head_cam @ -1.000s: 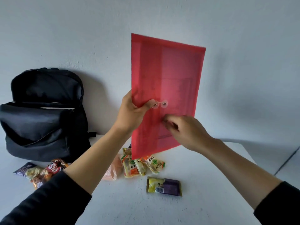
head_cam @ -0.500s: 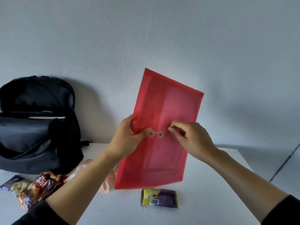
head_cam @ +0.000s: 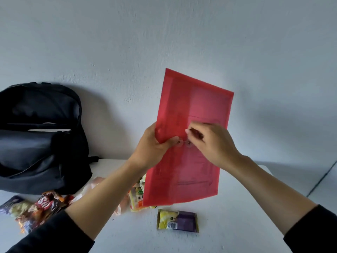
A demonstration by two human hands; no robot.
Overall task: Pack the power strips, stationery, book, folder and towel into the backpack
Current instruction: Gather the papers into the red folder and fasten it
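Note:
A red translucent folder (head_cam: 200, 106) with two round string-tie buttons stands upright in the air over the white table (head_cam: 237, 225). My left hand (head_cam: 153, 148) grips its left edge, thumb pressed beside the left button. My right hand (head_cam: 213, 141) pinches the thin closure string just above the right button. A black backpack (head_cam: 42, 139) stands open at the far left against the wall, well apart from both hands.
Snack packets lie on the table: a yellow and purple one (head_cam: 177, 220) in front of the folder, yellow ones (head_cam: 137, 196) behind its lower edge, several more (head_cam: 36, 209) at the left below the backpack. A white wall rises behind the table.
The folder dropped lower between the first two frames, then stayed put. My right hand rose from below the buttons to just above the right one, pinching the string.

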